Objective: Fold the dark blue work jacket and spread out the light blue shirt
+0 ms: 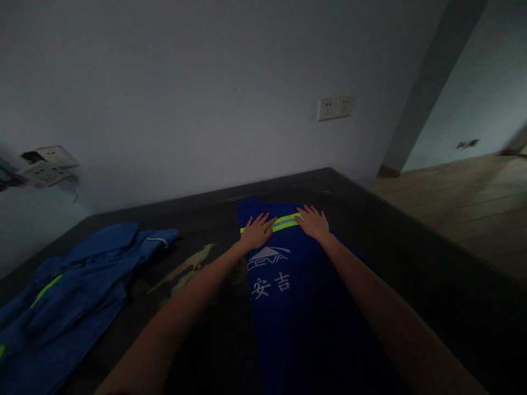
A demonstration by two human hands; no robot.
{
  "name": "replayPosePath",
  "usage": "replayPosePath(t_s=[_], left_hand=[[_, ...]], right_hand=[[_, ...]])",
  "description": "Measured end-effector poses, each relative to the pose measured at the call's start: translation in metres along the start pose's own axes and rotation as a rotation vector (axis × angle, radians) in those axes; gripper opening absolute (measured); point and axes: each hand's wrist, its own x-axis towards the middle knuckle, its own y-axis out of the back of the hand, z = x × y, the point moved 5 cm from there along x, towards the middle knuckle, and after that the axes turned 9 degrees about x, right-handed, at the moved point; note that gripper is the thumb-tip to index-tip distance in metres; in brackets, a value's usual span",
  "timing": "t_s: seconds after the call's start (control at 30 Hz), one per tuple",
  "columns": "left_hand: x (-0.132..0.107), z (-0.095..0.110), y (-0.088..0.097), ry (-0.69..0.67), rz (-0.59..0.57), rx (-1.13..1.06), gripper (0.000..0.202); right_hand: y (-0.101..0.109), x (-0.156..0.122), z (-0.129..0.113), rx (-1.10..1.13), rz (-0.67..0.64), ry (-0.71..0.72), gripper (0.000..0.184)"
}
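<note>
A dark blue work garment (288, 312) lies flat on the black surface, its far end folded or narrowed. White "CEVA" lettering and Chinese characters show on it, below a yellow-green reflective strip (285, 223). My left hand (257, 231) lies flat on the cloth at the strip's left part, fingers spread. Over the strip's right end rests my right hand (313, 221), palm down with its fingers stretched out. Both hands press on the garment without gripping it. The garment's near part fades into shadow, and my right forearm covers some of its right side.
A second blue garment (94, 274) with yellow-green strips lies crumpled at the left. The black table-like surface (197, 208) carries a printed bird picture and meets the wall behind. Wall sockets (335, 108) are above it; more sockets (49, 164) are at left. Wooden floor (465, 203) shows right.
</note>
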Motion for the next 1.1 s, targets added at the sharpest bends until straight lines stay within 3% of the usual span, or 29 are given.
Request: replayPosePath(t_s=[0.17,0.4,0.67,0.93,1.0,1.1], left_hand=[[0.001,-0.006,0.002,0.174,-0.065,-0.066,0.054],[0.005,-0.009,-0.001,0.215,-0.106,-0.123,0.055],[0.009,-0.014,-0.005,0.321,-0.028,-0.084,0.063],[0.035,-0.024,0.02,0.334,0.215,0.014,0.049],[0.045,-0.033,0.016,0.354,0.224,-0.012,0.053],[0.06,-0.049,-0.004,0.406,0.1,-0.106,0.059]], right_hand=[[-0.001,0.001,0.001,-0.006,-0.017,-0.007,0.056],[-0.002,0.002,0.001,0.0,-0.018,-0.01,0.056],[0.002,-0.001,-0.001,0.003,-0.029,-0.016,0.056],[0.001,-0.002,-0.002,-0.018,0.0,-0.016,0.055],[0.001,-0.002,-0.001,-0.023,0.0,-0.017,0.055],[0.0,-0.001,-0.001,-0.023,-0.009,-0.016,0.055]])
